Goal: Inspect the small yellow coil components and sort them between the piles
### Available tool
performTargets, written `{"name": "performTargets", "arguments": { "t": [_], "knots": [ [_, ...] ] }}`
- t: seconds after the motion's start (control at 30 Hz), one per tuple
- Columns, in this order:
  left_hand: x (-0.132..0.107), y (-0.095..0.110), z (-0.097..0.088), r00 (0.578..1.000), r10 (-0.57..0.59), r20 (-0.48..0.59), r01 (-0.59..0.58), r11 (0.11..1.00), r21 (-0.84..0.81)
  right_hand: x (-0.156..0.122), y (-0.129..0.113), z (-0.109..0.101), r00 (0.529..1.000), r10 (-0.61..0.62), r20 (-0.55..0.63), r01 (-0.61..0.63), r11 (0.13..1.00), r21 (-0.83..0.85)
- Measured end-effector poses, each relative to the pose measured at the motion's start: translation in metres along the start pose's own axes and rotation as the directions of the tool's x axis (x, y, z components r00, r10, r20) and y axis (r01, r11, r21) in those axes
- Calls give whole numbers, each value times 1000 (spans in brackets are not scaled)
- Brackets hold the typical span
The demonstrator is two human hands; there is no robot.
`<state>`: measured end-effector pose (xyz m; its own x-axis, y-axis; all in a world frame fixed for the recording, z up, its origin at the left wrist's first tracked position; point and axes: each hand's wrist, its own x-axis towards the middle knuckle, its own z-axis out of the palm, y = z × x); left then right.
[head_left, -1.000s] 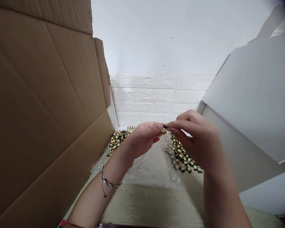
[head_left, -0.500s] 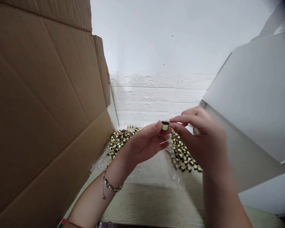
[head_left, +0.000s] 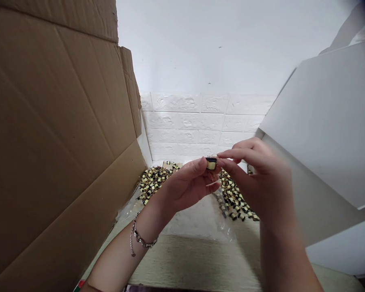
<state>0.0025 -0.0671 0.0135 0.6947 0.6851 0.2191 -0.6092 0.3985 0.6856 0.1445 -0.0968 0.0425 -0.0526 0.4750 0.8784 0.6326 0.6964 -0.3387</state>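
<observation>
A small transformer (head_left: 211,164) with a black bobbin, yellow tape and short metal pins on top is held up in mid-view. My left hand (head_left: 190,182) grips it between thumb and fingers, the pins facing up. Reddish thin wires hang below it, over my left fingers. At the transformer's right side, my right hand (head_left: 258,174) is closed in a pinch, fingertips by the pins on a thin wire that is hard to make out.
Two heaps of similar transformers, a left heap (head_left: 153,180) and a right heap (head_left: 232,194), lie on the table (head_left: 197,263) with a clear plastic sheet (head_left: 191,223). Cardboard (head_left: 57,134) stands at left, a white panel (head_left: 325,121) at right, a white brick-pattern wall (head_left: 185,119) behind.
The transformer and my left hand have shifted very slightly down. My right hand keeps its pinch beside the pins, nearly in the same place.
</observation>
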Motion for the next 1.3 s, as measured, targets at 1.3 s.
{"name": "performTargets", "arguments": {
  "t": [1.3],
  "knots": [
    [6,25,-22,517,637,571,172,-731,660,3,42,66,799,505,326,-546,383,745]
  ]
}}
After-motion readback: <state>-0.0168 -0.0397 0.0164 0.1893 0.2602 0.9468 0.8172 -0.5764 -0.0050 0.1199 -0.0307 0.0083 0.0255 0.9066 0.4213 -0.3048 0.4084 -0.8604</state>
